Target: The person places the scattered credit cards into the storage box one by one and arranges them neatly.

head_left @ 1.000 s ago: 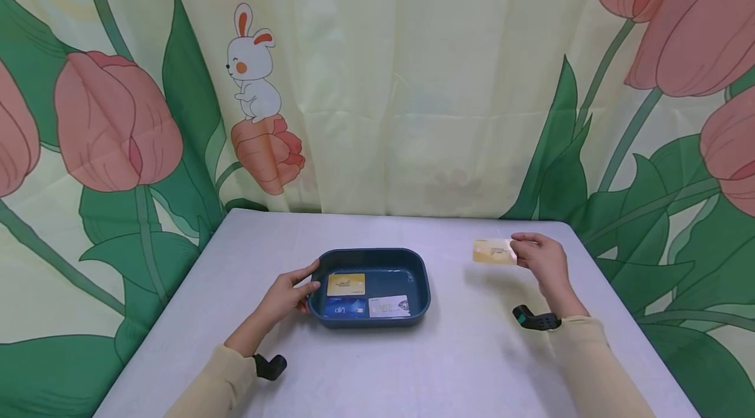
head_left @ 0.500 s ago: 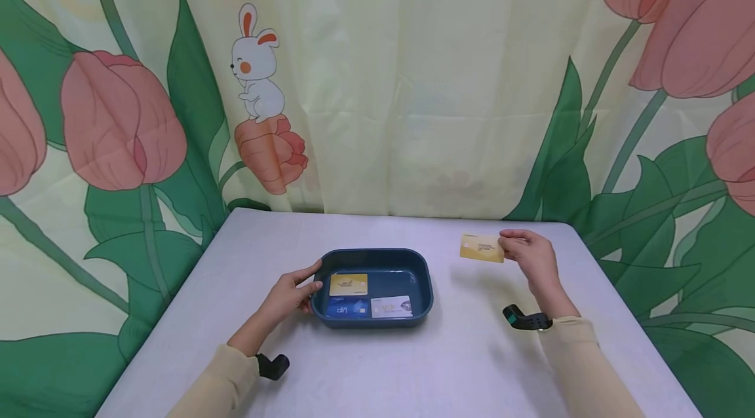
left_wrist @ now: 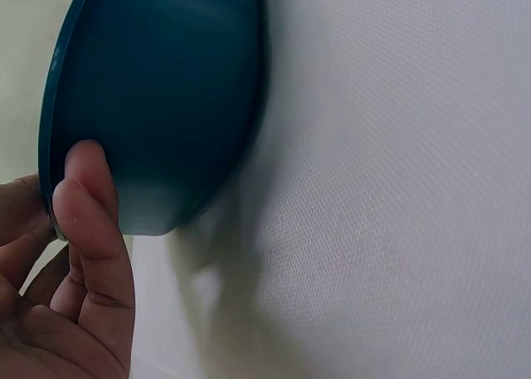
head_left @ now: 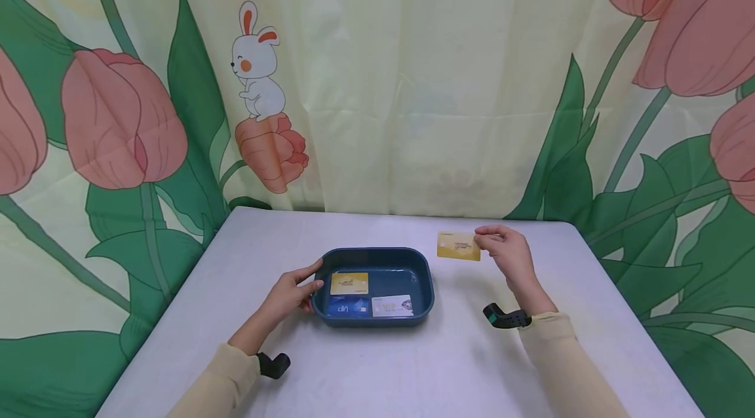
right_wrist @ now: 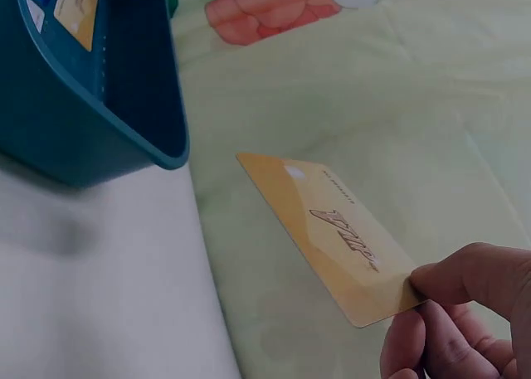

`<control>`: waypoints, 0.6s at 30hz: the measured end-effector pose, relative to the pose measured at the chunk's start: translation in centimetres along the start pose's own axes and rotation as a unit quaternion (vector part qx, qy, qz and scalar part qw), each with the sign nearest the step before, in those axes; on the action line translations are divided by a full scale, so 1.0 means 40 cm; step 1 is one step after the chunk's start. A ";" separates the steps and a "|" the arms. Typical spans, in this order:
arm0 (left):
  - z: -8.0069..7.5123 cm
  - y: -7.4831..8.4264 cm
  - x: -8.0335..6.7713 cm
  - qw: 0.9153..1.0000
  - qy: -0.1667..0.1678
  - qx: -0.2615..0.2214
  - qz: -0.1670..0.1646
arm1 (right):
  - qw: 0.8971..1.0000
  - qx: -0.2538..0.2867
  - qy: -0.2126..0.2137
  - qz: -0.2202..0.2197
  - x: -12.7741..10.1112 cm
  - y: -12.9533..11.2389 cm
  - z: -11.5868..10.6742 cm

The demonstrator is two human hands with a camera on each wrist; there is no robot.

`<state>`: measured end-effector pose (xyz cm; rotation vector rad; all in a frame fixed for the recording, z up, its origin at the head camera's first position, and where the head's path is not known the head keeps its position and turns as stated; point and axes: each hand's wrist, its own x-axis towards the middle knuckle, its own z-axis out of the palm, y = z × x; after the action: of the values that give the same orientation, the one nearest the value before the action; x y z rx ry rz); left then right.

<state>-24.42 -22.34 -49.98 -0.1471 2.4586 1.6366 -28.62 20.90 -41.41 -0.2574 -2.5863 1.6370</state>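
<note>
A dark blue tray (head_left: 401, 261) with raised walls sits mid-table. My left hand (head_left: 288, 293) grips its left rim, thumb inside and fingers curled against the outer wall, as the tray's side (left_wrist: 158, 89) shows in the left wrist view. Three cards lie on the tray's floor: a gold card (head_left: 349, 283), a blue VIP card (head_left: 348, 306) and a silver-white VIP card (head_left: 392, 306). Beyond the tray's right end, my right hand (head_left: 507, 257) pinches another gold card (head_left: 458, 246) by its right edge, above the table. The right wrist view shows that gold card (right_wrist: 332, 238) held between thumb and fingers.
A white cloth (head_left: 377, 372) covers the table. Behind the far edge hangs a curtain (head_left: 413, 110) printed with tulips and a rabbit on a carrot. Each wrist wears a black camera band (head_left: 507, 317).
My right hand has moved left with the gold card, bringing it nearer the tray's right end. The left hand keeps its grip on the rim, and the tray's cards lie as before.
</note>
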 end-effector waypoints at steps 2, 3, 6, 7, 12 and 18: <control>0.000 -0.001 0.000 1.000 0.000 0.000 0.000 | 1.000 0.002 -0.002 -0.001 0.000 -0.001 0.012; 0.001 -0.002 0.001 1.000 0.000 0.000 0.001 | 1.000 0.002 -0.004 -0.003 0.001 -0.002 0.018; 0.000 -0.002 0.000 1.000 -0.001 -0.001 0.001 | 1.000 0.002 -0.010 -0.009 0.003 -0.008 0.034; 0.000 -0.002 0.000 1.000 -0.001 -0.002 0.002 | 1.000 0.001 -0.011 -0.013 0.004 -0.011 0.039; -0.002 -0.001 0.000 1.000 -0.001 -0.003 0.003 | 1.000 -0.001 -0.023 -0.018 0.006 -0.025 0.065; -0.002 -0.002 0.002 1.000 -0.005 -0.005 0.004 | 0.999 -0.006 -0.036 -0.010 0.002 -0.025 0.099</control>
<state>-24.47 -22.46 -50.04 -0.1300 2.4479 1.6501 -29.40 16.96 -42.20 -0.1761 -2.6414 1.6554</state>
